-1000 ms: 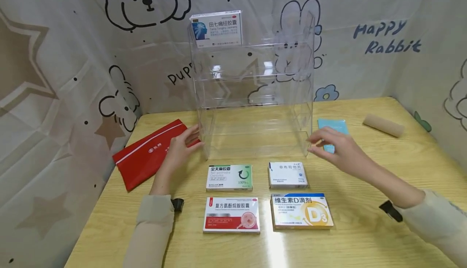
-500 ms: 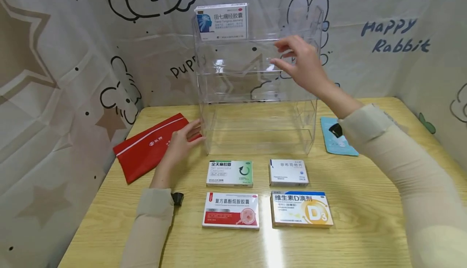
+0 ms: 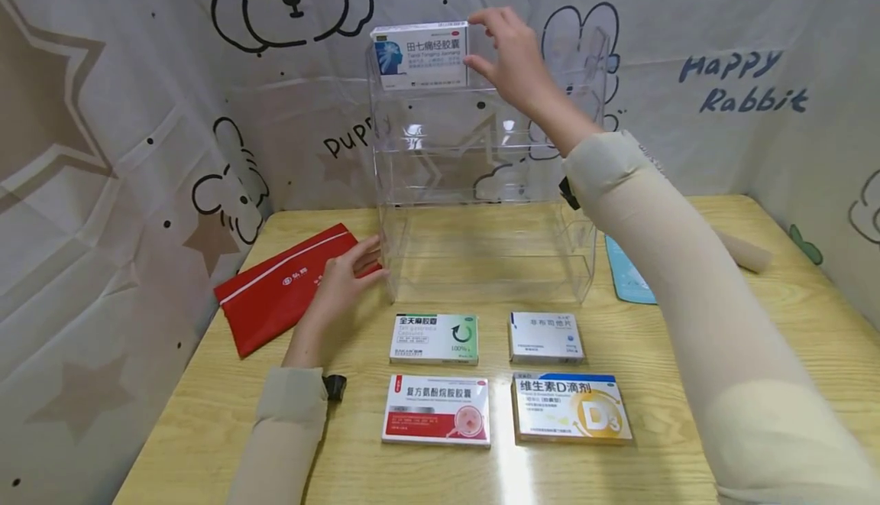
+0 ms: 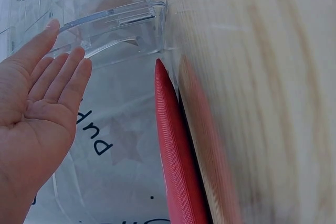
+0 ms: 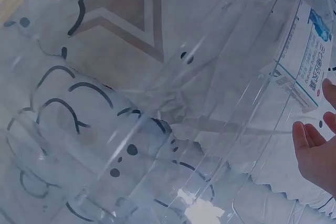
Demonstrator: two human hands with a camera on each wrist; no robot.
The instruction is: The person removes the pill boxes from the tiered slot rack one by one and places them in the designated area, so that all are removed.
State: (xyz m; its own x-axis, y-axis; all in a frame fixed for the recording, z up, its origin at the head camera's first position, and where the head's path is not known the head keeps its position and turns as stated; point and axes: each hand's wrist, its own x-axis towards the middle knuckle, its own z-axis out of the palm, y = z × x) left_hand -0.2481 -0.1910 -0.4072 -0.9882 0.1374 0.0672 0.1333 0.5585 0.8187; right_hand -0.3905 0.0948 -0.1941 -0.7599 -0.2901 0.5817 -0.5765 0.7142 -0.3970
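Observation:
A clear plastic tiered rack (image 3: 491,267) stands on the table. On its top tier, at the left end, a white medicine box (image 3: 426,58) with a blue head picture stands upright. My right hand (image 3: 512,54) is at that box's right edge, thumb and fingers spread; in the right wrist view the fingers (image 5: 302,135) are close to the box's end, not wrapped round it. My left hand (image 3: 340,280) is beside the rack's lower left side, fingertips at the panel; in the left wrist view its fingers (image 4: 68,74) are nearly straight and hold nothing.
Before the rack lie a green-and-white box (image 3: 433,338), a small white box (image 3: 546,337), a red-and-white box (image 3: 436,411) and a vitamin D box (image 3: 572,407). A red pouch (image 3: 275,295) lies left. On the right are a blue packet (image 3: 626,272) and a brown roll (image 3: 745,251).
My right hand has risen from the rack's lower right corner, then moved left to the box on the top tier. My left hand has stayed by the rack's left side.

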